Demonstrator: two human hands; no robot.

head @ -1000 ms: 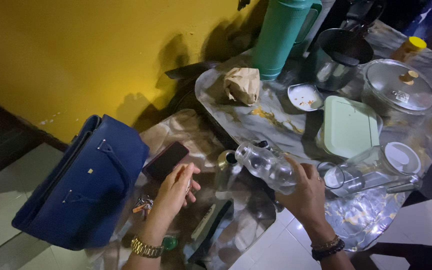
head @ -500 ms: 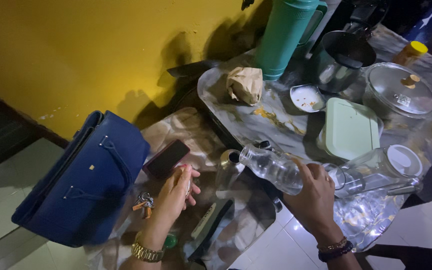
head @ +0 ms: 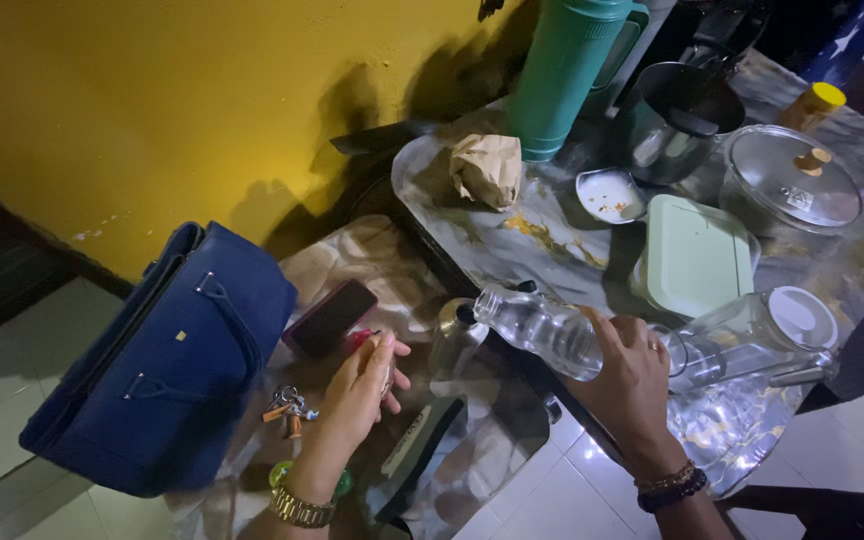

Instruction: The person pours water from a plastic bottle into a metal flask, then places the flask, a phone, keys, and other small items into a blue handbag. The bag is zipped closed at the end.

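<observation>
From the head camera, my right hand (head: 634, 375) is wrapped around the base of a clear plastic bottle (head: 542, 330), tipped so its neck meets the mouth of a small metal flask (head: 454, 340) standing near the table's near edge. My left hand (head: 360, 385) is curled loosely beside the flask, fingers together; whether it pinches anything I cannot tell. The bottle looks light, thin-walled and easily squeezed, probably slick, so a grip around the lower body seems best. A phone (head: 330, 317), keys (head: 287, 408) and a blue handbag (head: 167, 365) lie to my left, a glass jar (head: 752, 335) just right.
</observation>
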